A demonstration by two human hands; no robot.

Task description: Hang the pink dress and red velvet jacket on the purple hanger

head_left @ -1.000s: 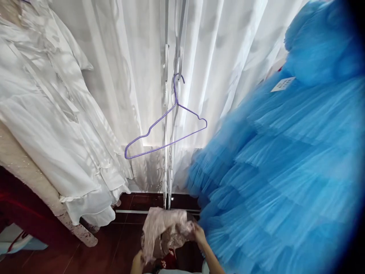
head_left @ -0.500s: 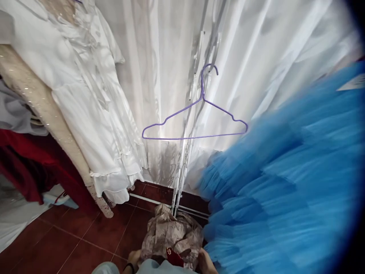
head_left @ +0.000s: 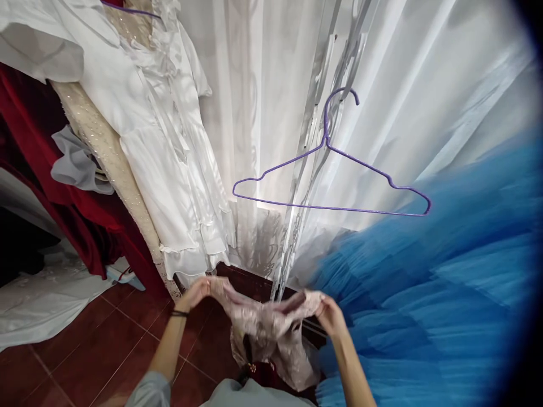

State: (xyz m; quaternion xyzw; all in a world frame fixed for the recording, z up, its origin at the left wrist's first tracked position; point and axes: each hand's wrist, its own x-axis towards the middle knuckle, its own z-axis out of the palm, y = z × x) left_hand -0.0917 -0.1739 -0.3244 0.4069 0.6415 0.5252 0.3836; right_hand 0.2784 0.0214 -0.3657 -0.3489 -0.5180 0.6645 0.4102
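Between my two hands a pinkish-beige patterned garment (head_left: 267, 322) is stretched out, its upper edge sagging in the middle. My left hand (head_left: 198, 294), with a dark band at the wrist, pinches its left upper corner. The right upper corner is pinched in my right hand (head_left: 331, 315). Motion blurs the garment, and its exact kind is unclear. Above it hangs a bare purple hanger (head_left: 326, 208), hooked at a white metal rack post and touched by neither hand. A dark red piece with a light pattern (head_left: 262, 370) shows below the garment, near my body.
On the left hang a white dress (head_left: 156, 152), a sparkly beige garment (head_left: 99, 135) and dark red cloth (head_left: 85, 209). A blue layered tulle dress (head_left: 436, 294) fills the right. White curtains (head_left: 280, 85) stand behind; the floor has red tiles (head_left: 114, 350).
Both hands have risen and moved apart, drawing the crumpled garment up and spreading it between them. My view has shifted, so the hanger appears larger and farther right.
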